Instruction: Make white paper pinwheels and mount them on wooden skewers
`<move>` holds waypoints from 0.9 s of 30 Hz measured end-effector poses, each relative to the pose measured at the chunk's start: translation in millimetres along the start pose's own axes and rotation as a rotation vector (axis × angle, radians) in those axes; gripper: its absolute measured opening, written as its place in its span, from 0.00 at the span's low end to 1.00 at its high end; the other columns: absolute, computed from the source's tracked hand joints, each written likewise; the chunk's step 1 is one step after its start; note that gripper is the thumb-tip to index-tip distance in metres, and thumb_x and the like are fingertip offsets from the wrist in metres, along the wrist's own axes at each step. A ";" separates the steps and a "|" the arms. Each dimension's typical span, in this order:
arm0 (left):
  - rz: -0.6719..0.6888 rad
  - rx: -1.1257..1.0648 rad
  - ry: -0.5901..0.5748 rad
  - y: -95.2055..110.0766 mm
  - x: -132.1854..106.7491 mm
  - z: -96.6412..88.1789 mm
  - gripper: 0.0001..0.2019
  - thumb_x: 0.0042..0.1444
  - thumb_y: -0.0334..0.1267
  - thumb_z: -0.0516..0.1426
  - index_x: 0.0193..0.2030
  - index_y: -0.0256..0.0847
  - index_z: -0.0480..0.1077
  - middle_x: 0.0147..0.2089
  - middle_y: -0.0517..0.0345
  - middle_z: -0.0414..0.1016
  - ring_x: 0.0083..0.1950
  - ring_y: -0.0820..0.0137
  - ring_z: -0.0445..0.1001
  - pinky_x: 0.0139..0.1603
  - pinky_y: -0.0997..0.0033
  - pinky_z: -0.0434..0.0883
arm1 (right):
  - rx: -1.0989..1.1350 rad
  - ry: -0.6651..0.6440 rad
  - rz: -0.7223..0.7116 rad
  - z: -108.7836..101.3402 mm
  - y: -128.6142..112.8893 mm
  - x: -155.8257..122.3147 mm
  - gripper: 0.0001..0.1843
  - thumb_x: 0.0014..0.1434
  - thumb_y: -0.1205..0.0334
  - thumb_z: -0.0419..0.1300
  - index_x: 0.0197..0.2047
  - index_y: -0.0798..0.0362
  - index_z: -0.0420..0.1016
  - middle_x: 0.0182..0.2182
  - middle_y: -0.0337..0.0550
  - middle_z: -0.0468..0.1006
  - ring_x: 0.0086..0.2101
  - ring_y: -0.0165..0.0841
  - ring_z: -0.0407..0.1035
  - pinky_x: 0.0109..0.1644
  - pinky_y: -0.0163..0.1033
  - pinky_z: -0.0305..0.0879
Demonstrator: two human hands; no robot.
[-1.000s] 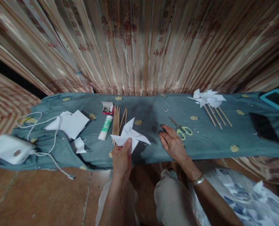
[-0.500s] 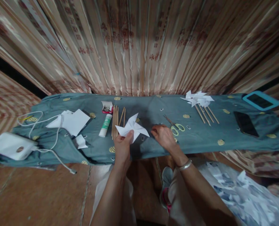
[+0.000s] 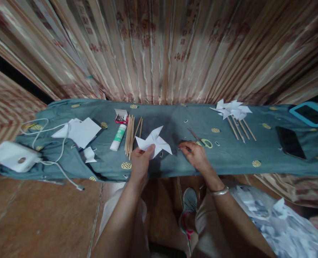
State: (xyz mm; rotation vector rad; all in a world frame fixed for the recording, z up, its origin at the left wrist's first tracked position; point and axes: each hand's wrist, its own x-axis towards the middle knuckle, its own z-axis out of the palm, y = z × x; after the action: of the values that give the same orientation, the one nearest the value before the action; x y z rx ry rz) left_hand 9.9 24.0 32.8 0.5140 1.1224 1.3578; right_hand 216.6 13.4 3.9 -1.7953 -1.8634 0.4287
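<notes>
My left hand (image 3: 140,161) pinches a white paper pinwheel (image 3: 155,142) near its centre, the thumb lying on top. My right hand (image 3: 193,153) is closed, thumb and fingertips together, just right of the pinwheel and low over the cloth. A tiny dark speck shows at those fingertips, too small to name. Beyond the right hand lie scissors (image 3: 207,143) with yellow-green handles, partly covered by it. To the left of the pinwheel are loose wooden sticks (image 3: 129,136), a green-and-white glue stick (image 3: 118,137) and a small open red box (image 3: 121,116) of little metal pieces.
Finished pinwheels (image 3: 232,108) on sticks lie at the back right, near a black phone (image 3: 290,142) and a blue-framed tablet (image 3: 311,114). White paper sheets (image 3: 85,132) and a white power bank (image 3: 14,156) with cables occupy the left. A bag of paper scraps (image 3: 279,222) stands below right.
The view has shifted slightly. My right hand has drawn a little to the right, away from the pinwheel, with its fingertips still together. My left hand keeps hold of the pinwheel.
</notes>
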 end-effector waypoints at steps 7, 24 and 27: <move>0.028 0.055 -0.030 -9.3 -1.1 12.3 0.15 0.33 0.39 0.70 0.31 0.35 0.79 0.32 0.54 0.81 0.32 0.68 0.77 0.40 0.69 0.72 | -0.054 -0.004 0.023 -12.0 -4.3 -1.3 0.13 0.62 0.59 0.54 0.42 0.51 0.79 0.37 0.45 0.82 0.40 0.39 0.74 0.48 0.43 0.67; 0.003 0.057 -0.078 -18.3 -3.0 17.1 0.13 0.34 0.38 0.70 0.29 0.36 0.79 0.30 0.54 0.81 0.30 0.69 0.76 0.38 0.70 0.71 | 0.035 0.060 -0.003 -16.5 -6.9 -9.0 0.07 0.58 0.65 0.58 0.36 0.52 0.79 0.33 0.46 0.81 0.36 0.39 0.73 0.45 0.44 0.68; 0.020 0.094 -0.086 -21.7 -4.0 18.7 0.11 0.34 0.38 0.69 0.28 0.37 0.79 0.29 0.56 0.81 0.30 0.69 0.75 0.37 0.70 0.71 | 0.518 0.214 0.124 -26.1 -13.6 -15.6 0.06 0.53 0.60 0.64 0.34 0.50 0.78 0.29 0.40 0.81 0.30 0.33 0.73 0.37 0.40 0.70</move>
State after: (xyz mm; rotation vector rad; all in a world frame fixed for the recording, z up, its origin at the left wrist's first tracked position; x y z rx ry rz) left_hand 37.3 21.3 23.9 0.6474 1.1170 1.2929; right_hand 219.8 -6.2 30.6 -1.5328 -1.3451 0.6655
